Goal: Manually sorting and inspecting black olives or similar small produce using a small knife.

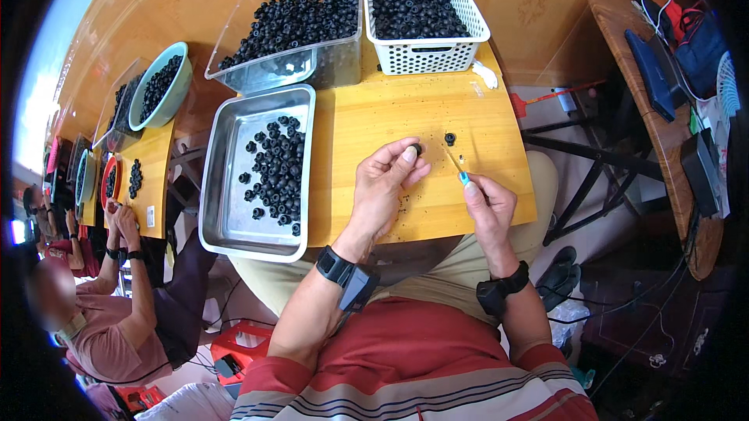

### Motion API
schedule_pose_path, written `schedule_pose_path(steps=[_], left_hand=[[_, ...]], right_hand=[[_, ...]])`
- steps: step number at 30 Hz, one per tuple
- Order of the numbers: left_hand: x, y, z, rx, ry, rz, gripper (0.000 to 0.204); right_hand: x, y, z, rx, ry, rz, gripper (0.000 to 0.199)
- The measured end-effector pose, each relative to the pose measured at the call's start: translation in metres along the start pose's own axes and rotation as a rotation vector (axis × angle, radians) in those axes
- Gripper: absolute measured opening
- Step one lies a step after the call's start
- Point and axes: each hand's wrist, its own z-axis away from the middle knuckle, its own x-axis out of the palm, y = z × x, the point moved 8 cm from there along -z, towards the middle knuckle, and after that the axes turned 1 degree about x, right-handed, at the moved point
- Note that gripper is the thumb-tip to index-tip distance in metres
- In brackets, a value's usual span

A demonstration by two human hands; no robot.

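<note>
My left hand (388, 179) pinches a small black ring-like part (416, 149) between thumb and fingertips, above the wooden table (343, 148). In my right hand (491, 206) is a slim pointed tool (463, 177) with a light-blue section by the fingers. Its thin tip slants up and left, apart from the held part; whether it is a blade or a pick I cannot tell. One more black part (450, 139) lies on the wood just beyond the tip. Dark crumbs are scattered around and below my hands.
Left of my hands, a metal tray (222, 210) holds many loose black parts. Behind stand a clear plastic bin (339, 54) and a white perforated basket (429, 58), both full of them. A co-worker (117, 319) sits far left near a green bowl (181, 85).
</note>
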Motion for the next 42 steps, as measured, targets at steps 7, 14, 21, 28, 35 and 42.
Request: schedule_pose_path(steps=[7, 14, 21, 28, 35, 42], left_hand=[[-0.002, -0.008, 0.008, -0.012, -0.03, 0.092, 0.027], [0.0, -0.011, 0.012, -0.003, -0.115, 0.194, 0.022], [-0.003, -0.015, 0.016, -0.055, -0.091, 0.238, 0.021], [-0.004, -0.013, 0.019, -0.028, -0.132, 0.261, 0.015], [-0.006, -0.007, 0.024, 0.002, -0.098, 0.243, 0.011], [0.002, 0.014, 0.037, 0.017, -0.098, 0.183, 0.014]], right_hand=[[0.008, -0.006, 0.0, -0.08, -0.052, 0.122, 0.029], [0.017, -0.014, 0.001, -0.12, -0.092, 0.173, 0.027], [0.022, -0.022, 0.003, -0.202, -0.115, 0.226, 0.027], [0.023, -0.024, 0.003, -0.253, -0.12, 0.24, 0.028], [0.024, -0.024, 0.004, -0.271, -0.14, 0.253, 0.028], [0.015, -0.016, 0.0, -0.193, -0.035, 0.177, 0.028]])
